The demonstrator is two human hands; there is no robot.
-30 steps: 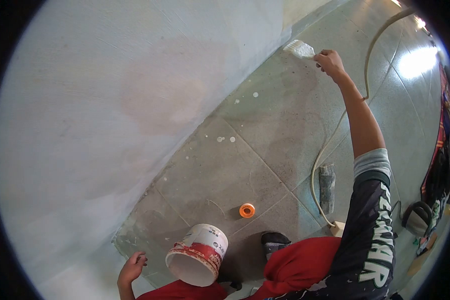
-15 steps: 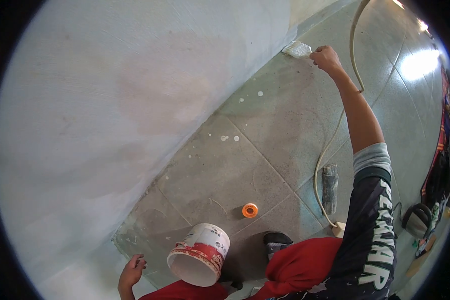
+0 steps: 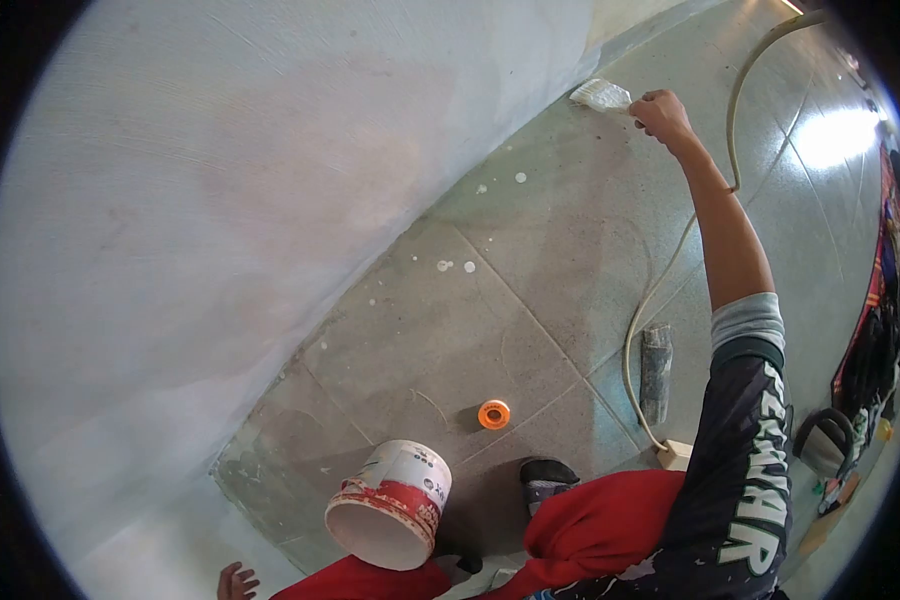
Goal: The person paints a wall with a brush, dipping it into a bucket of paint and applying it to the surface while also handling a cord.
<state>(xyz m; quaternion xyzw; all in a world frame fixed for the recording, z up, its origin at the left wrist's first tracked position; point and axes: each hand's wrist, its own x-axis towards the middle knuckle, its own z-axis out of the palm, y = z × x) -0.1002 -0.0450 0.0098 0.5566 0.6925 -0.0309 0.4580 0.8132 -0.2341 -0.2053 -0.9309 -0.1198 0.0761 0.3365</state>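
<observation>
At the far end of my outstretched arm, my right hand [image 3: 662, 116] grips the handle of a wide paint brush [image 3: 602, 95]. The brush's pale, white-coated bristles lie right at the foot of the wall [image 3: 330, 130], where it meets the tiled floor [image 3: 530, 330]. My left hand [image 3: 236, 582] is low at the bottom edge of the view, partly cut off, its fingers curved and apart with nothing in them. To the right of it, a white and red bucket [image 3: 393, 500] tilts with its opening toward me.
An orange tape roll [image 3: 494, 415] lies on the floor beyond the bucket. A pale cable [image 3: 630, 340] runs to a white socket box [image 3: 674, 455] beside a grey cylindrical piece [image 3: 656, 375]. White paint drops [image 3: 469, 267] dot the tiles. Assorted items [image 3: 870, 350] line the right edge.
My left hand has dropped lower and left toward the view's edge. My right hand and the brush have shifted slightly right; the whole view has also shifted a little.
</observation>
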